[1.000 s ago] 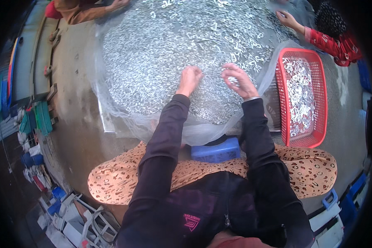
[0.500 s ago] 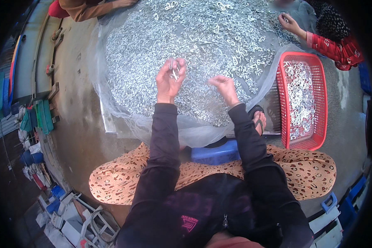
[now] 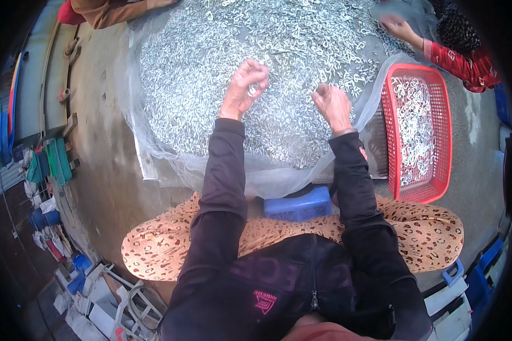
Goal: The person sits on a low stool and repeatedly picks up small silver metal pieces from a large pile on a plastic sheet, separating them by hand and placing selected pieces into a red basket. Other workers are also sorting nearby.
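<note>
Shifted forward since the earlier frame: left hand (image 3: 245, 88) and right hand (image 3: 331, 107), the latter also rightward. Left fingers curl around a pale piece (image 3: 252, 90). Right fingers are bent; whether they pinch anything cannot be told. Beneath both hands, small fish (image 3: 182, 102) lie spread on netting (image 3: 287, 182). At right, a red basket (image 3: 418, 195) holds white curled pieces (image 3: 415, 125).

work yard: concrete floor (image 3: 96, 142), netting (image 3: 279, 182), basket (image 3: 441, 131)
</note>
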### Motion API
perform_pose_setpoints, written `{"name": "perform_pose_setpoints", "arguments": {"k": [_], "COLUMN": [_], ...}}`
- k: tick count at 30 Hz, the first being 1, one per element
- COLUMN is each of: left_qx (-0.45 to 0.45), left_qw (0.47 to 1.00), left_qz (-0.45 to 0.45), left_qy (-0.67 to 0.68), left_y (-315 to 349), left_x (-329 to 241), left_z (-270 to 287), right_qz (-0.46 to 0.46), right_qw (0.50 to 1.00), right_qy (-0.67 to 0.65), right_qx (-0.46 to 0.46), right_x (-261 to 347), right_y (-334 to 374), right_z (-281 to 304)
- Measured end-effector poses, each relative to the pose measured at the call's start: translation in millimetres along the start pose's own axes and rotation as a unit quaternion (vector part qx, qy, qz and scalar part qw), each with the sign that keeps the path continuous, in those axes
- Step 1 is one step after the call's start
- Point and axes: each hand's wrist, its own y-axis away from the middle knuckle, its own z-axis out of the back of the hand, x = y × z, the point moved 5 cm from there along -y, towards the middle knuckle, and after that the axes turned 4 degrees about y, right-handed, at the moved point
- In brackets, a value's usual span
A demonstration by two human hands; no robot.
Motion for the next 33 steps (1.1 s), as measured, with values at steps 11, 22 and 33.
{"name": "perform_pose_setpoints", "arguments": {"k": [11, 22, 33], "left_qx": [-0.083, -0.017, -0.047], "left_qw": [0.775, 0.997, 0.720], "left_qz": [-0.097, -0.071, -0.026], "left_qy": [-0.619, 0.022, -0.692], "left_y": [-7, 19, -34], "left_x": [44, -7, 43], "left_z": [9, -7, 10], "right_qz": [0.061, -0.055, 0.018], "right_qw": [0.431, 0.984, 0.934], "right_qy": [-0.872, -0.117, -0.333], "right_qx": [0.223, 0.121, 0.127], "right_x": [18, -50, -34], "right_y": [-4, -26, -12], "right_z": [42, -59, -79]}}
